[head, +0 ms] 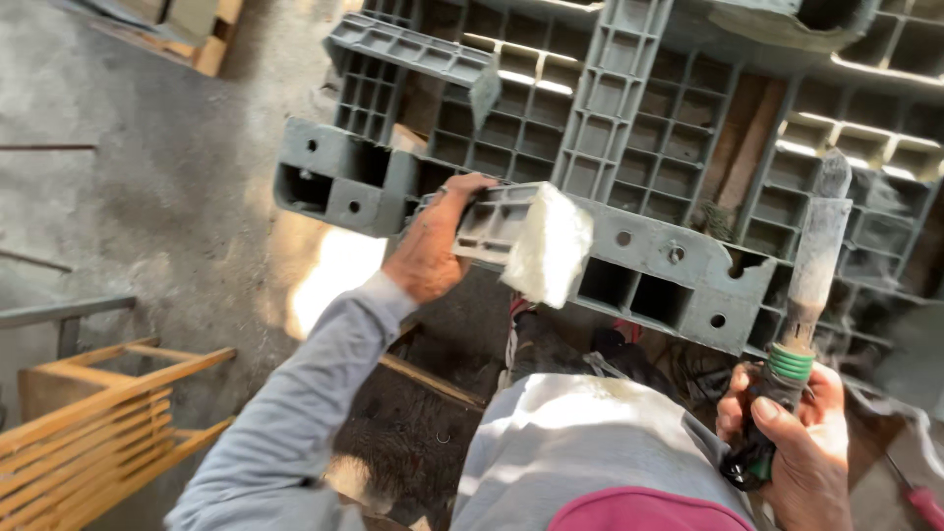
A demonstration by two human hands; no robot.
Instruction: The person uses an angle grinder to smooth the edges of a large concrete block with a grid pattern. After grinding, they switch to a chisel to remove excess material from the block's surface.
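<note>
Seen from the head camera, a big grey plastic pallet (629, 128) fills the upper middle and right of the picture, its ribbed grid of square cells facing the person and its near edge running from the upper left down to the right.

The left hand (433, 246) reaches up from a grey sleeve (295, 413) and is closed around a broken-off grey plastic piece (497, 221), held against the near edge of the pallet. The fingers curl over the top of the piece and the thumb lies below it. A white, rough-looking block (549, 246) sits at the right end of this piece, touching it; what it is made of cannot be told.

The right hand (801, 442) is at the lower right, wrapped tightly around the dark handle of a hand tool (801, 315) that has a green ring above the grip. The tool's pale, dusty shaft points up, and its tip lies over the pallet's near edge, towards the right corner. Whether the tip touches the plastic cannot be told.

Below the pallet the person's lap shows in light grey cloth (580, 442), with a dark red strip (639, 511) at the bottom edge.

A wooden slatted frame (88, 433) stands on the concrete floor (147, 197) at the lower left, well apart from both hands. A red-handled tool (924, 503) lies at the lower right corner of the picture.
</note>
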